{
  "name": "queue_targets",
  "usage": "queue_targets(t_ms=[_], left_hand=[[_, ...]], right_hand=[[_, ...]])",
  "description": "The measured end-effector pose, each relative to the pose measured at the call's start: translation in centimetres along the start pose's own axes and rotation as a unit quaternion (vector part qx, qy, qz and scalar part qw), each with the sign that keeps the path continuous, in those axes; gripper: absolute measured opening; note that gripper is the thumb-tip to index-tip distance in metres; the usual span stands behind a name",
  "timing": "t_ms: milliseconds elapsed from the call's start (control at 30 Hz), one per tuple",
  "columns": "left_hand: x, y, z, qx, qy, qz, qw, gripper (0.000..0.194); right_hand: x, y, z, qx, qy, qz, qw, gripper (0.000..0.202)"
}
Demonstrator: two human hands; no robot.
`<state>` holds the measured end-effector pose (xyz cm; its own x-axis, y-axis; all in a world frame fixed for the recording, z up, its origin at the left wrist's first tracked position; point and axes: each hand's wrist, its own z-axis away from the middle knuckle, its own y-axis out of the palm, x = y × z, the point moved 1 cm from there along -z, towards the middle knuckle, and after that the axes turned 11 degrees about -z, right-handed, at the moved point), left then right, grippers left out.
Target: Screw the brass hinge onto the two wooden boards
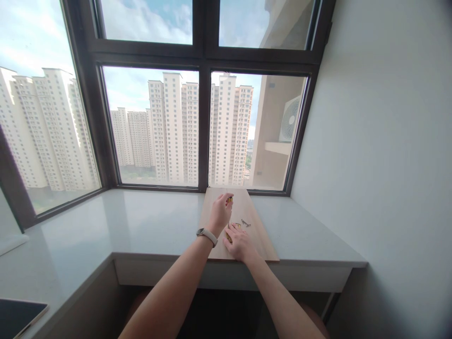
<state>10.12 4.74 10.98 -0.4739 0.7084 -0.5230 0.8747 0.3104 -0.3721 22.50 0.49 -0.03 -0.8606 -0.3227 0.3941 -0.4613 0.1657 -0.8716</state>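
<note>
My left hand (220, 213), with a watch (207, 235) on its wrist, is closed around the yellow and black handle of a screwdriver (230, 200). The thin shaft points down toward my right hand. Low on the wooden board (263, 235), my right hand (239, 241) holds a small yellow object (229, 238) down, its fingers bent over it. Its exact shape is mostly hidden. Just to the right of it lie some small metal pieces (246, 223), too small to tell apart.
The board lies on a white windowsill counter (158, 221), its far end near the window frame (169, 188). A white wall (370, 141) rises on the right. At the lower left a dark flat device (19, 316) rests on the counter.
</note>
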Motion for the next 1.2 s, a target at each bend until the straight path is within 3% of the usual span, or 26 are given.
queue_targets(t_ms=[333,567,1033,1200], left_hand=[[0.00,-0.34,0.28,-0.019,0.005,-0.013,1.000,0.014],[0.12,0.03,0.15,-0.010,0.005,0.006,1.000,0.026],[0.14,-0.36,0.05,-0.011,0.009,-0.008,1.000,0.027],[-0.26,-0.62,0.31,-0.007,0.023,-0.004,1.000,0.018]], right_hand=[[0.08,-0.01,-0.03,0.010,0.006,-0.004,1.000,0.058],[0.04,-0.02,-0.04,0.008,0.002,-0.006,1.000,0.058],[0.16,-0.21,0.04,0.017,0.011,0.003,1.000,0.059],[0.26,-0.32,0.14,0.012,0.007,0.002,1.000,0.058]])
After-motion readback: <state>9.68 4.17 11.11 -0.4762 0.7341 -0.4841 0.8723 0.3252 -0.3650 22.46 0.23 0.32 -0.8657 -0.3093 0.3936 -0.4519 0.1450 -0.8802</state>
